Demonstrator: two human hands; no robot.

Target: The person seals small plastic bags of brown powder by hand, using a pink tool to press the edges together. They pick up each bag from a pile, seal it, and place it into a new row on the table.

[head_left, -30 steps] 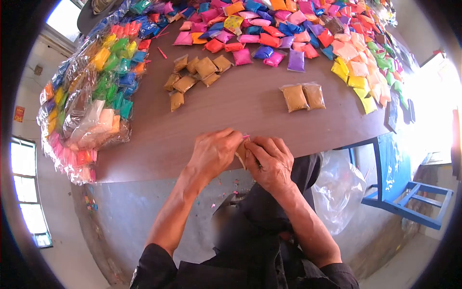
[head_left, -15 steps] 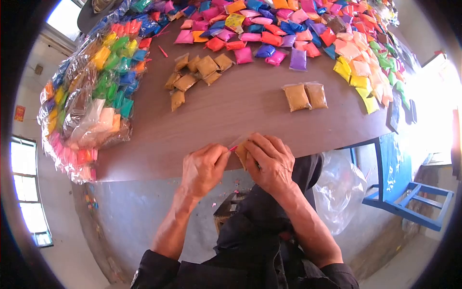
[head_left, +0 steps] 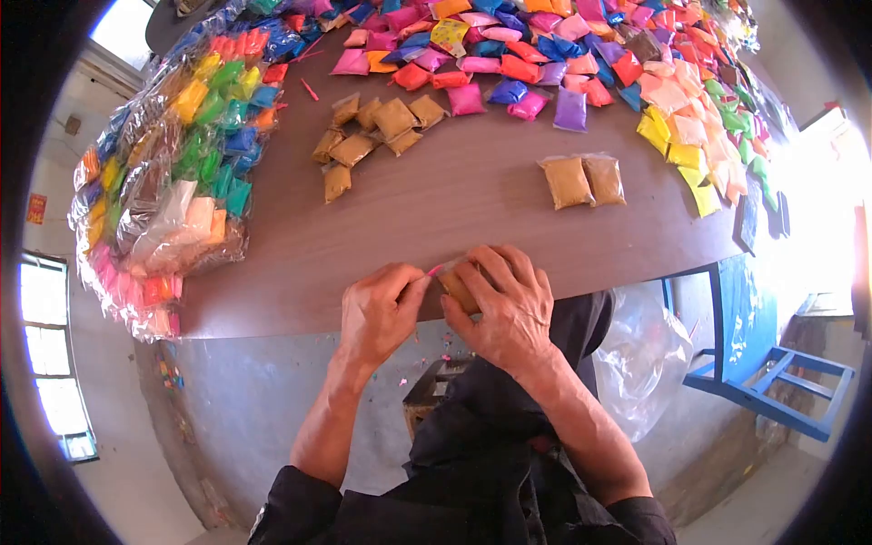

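Observation:
At the near edge of the table, my right hand [head_left: 504,309] is closed around a small clear packet [head_left: 457,287] with brown filling, thumb below and fingers over the top. My left hand [head_left: 381,304] pinches a thin pink stick [head_left: 435,271] between thumb and forefinger, its end right at the packet's upper left corner. Much of the packet is covered by the right fingers. Beyond my hands, two more brown packets [head_left: 568,183] lie side by side, and a loose heap of brown packets [head_left: 351,150] sits further left.
Bags of colored packets [head_left: 204,113] line the table's left side. Many loose colored packets [head_left: 520,69] spread across the back, with peach and yellow ones [head_left: 698,195] at the right. Pink sticks [head_left: 310,89] lie behind the brown heap. A blue chair [head_left: 767,391] stands at the right.
My right fingers have spread and shifted on the packet, and more of its brown face now shows. My left hand still pinches the pink stick at its corner.

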